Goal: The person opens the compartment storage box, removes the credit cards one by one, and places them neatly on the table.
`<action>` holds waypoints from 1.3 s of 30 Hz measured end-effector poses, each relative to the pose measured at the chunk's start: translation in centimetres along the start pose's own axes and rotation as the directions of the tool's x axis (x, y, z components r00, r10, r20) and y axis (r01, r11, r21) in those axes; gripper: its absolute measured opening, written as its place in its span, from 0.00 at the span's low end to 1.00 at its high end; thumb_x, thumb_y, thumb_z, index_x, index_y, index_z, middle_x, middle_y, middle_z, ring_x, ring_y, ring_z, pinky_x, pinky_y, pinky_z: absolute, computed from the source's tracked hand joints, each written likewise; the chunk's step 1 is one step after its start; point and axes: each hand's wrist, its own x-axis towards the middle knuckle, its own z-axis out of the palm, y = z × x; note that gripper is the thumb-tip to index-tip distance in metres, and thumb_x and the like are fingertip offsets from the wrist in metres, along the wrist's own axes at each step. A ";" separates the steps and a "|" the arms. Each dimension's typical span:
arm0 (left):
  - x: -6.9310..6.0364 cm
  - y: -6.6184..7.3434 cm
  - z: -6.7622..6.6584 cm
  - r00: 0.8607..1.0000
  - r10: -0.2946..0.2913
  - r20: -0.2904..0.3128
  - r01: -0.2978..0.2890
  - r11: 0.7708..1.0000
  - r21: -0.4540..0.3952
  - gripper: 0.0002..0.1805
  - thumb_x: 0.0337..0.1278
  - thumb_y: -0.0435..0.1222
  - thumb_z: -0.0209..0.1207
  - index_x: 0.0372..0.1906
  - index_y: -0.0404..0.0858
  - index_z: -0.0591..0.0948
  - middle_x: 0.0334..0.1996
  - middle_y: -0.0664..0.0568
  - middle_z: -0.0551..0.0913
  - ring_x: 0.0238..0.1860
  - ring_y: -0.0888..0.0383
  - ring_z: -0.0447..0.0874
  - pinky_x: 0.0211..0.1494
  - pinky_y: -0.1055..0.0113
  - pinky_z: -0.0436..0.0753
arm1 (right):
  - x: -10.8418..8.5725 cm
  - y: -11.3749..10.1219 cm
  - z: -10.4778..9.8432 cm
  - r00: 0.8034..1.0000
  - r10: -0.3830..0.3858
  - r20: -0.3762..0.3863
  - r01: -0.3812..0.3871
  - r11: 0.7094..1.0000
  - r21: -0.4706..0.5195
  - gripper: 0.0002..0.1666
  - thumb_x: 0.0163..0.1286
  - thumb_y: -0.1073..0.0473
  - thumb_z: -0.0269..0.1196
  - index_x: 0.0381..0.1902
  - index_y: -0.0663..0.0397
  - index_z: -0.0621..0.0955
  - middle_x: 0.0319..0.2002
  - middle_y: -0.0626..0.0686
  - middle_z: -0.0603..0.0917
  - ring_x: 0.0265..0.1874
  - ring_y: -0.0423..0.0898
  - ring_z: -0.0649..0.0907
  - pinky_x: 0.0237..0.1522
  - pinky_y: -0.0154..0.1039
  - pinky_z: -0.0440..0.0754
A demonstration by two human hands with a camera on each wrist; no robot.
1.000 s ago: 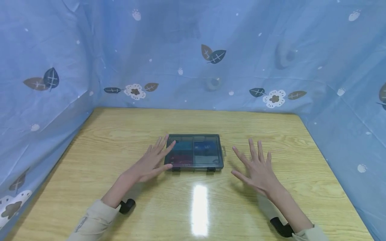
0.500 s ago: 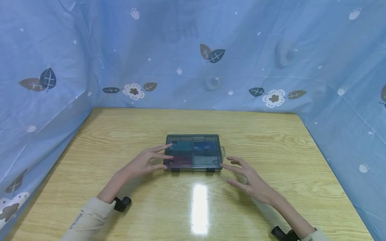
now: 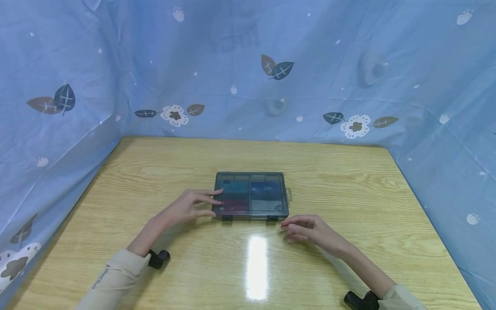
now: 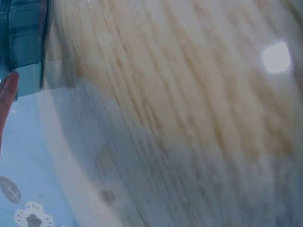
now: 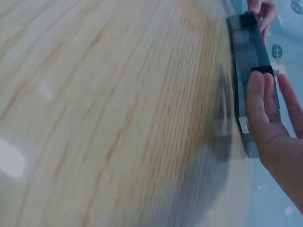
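Clear-lidded box: it lies flat on the wooden table (image 3: pixel 341 172), near the middle, with the lid down; flat coloured pieces show through it. The box (image 3: pixel 265 204) has its two latches toward the person.
Work at the latches: it seems best to steady the left side firmly, then bring one fingertip squarely to the right latch (image 3: pixel 272 218) and press gently, because a light box could slide or turn. The left latch (image 3: pixel 227 218) probably needs the same care.
Left hand: this hand (image 3: pixel 184 209) is moderately open, fingers a little apart, the tips at the box's left edge; how firmly they touch, I cannot tell.
Right hand: this hand (image 3: pixel 315 232) has loosely bent fingers, the tips close to the right latch; no pinch is visible, and contact I cannot confirm.
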 end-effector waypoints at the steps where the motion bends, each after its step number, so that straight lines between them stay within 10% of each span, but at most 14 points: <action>1: 0.1 0.0 0.0 1.000 -0.007 0.001 0.008 1.000 -0.006 0.18 0.53 0.43 0.67 0.51 0.47 0.84 0.64 0.50 0.72 0.64 0.47 0.71 0.53 0.57 0.82 | 0.2 0.1 0.0 0.999 0.028 0.017 -0.029 0.998 0.059 0.26 0.77 0.60 0.50 0.62 0.78 0.67 0.58 0.72 0.74 0.54 0.59 0.80 0.57 0.48 0.79; 13: 0.6 0.1 -0.3 0.999 -0.028 0.021 0.029 0.999 -0.029 0.19 0.53 0.44 0.66 0.51 0.45 0.84 0.64 0.50 0.72 0.64 0.47 0.70 0.41 0.58 0.80 | 2.1 0.4 0.9 0.967 0.248 0.065 -0.247 0.828 0.503 0.32 0.77 0.54 0.49 0.63 0.81 0.61 0.57 0.68 0.75 0.57 0.56 0.77 0.64 0.44 0.72; 28: 0.8 -0.1 -0.3 0.999 -0.024 0.034 0.025 0.999 -0.038 0.20 0.50 0.42 0.68 0.50 0.43 0.85 0.63 0.47 0.73 0.62 0.44 0.73 0.44 0.58 0.81 | 4.4 0.8 3.8 0.955 0.296 -0.001 -0.192 0.621 0.760 0.34 0.77 0.57 0.45 0.67 0.80 0.51 0.52 0.67 0.75 0.54 0.57 0.79 0.66 0.42 0.71; 39: 0.7 0.1 -0.6 0.998 -0.038 0.054 0.040 0.999 -0.036 0.20 0.50 0.43 0.68 0.50 0.42 0.85 0.63 0.46 0.73 0.48 0.47 0.82 0.30 0.68 0.76 | 5.3 0.6 5.2 0.941 0.318 -0.118 -0.118 0.635 0.763 0.18 0.71 0.62 0.43 0.41 0.72 0.75 0.36 0.61 0.85 0.40 0.51 0.85 0.51 0.38 0.84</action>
